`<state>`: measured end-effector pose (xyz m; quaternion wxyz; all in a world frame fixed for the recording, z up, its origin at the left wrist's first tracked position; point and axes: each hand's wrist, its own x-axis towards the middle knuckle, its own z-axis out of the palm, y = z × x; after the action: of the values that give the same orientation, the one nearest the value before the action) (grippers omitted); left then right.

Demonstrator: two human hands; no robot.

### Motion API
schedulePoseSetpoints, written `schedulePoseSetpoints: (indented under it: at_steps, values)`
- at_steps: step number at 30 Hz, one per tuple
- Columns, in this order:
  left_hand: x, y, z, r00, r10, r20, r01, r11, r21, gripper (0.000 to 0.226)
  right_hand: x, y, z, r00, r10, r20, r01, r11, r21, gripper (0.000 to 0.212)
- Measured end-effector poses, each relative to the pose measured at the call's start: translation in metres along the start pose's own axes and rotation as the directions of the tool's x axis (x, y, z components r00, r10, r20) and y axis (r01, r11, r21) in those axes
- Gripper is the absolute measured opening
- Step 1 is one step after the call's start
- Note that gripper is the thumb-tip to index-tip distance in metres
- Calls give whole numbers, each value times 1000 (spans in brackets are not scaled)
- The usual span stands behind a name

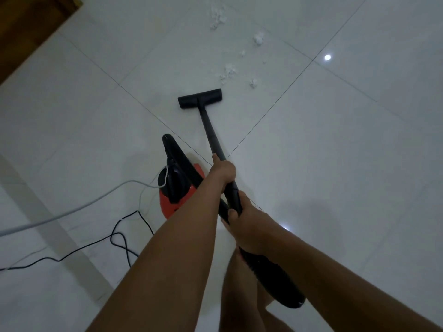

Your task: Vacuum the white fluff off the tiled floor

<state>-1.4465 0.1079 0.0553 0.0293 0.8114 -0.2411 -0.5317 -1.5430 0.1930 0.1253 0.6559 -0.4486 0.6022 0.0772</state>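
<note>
Vac wand (211,130) runs near-to-far, far end leaning a bit left. Its floor head (199,98) sits flat on the tiled floor (335,164), long axis left-right, facing the far side. White fluff (227,71) lies just beyond the head, to the right, not touching; more clumps are scattered farther off. It's pale on pale tile, so edges are hard to make out.

Left hand (224,170) is wrapped round the wand mid-shaft. Right hand (244,224) grips it nearer, by the hose (271,271) joint. Most fingers are hidden behind the tube.

Red/black vac body (177,178) is left of the wand, partly behind the left forearm. The hose end is cut off by the right forearm. White cable (72,209) & black cable (119,236) trail off left.
</note>
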Motion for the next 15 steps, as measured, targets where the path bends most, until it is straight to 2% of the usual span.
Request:
schedulePoseSetpoints:
  at_steps: [6,11,15]
  values:
    - [-42,-13,22,998,-28,59,28,1000,9,67,-34,27,6,999,-9,-47,4,995,-99,57]
    - [-51,-16,38,995,-13,99,3,995,98,67,-53,41,3,998,-4,-61,-1,996,-88,57]
    - [-43,-19,48,997,28,74,-27,1000,-5,64,-54,47,0,997,7,-79,-16,994,-106,58]
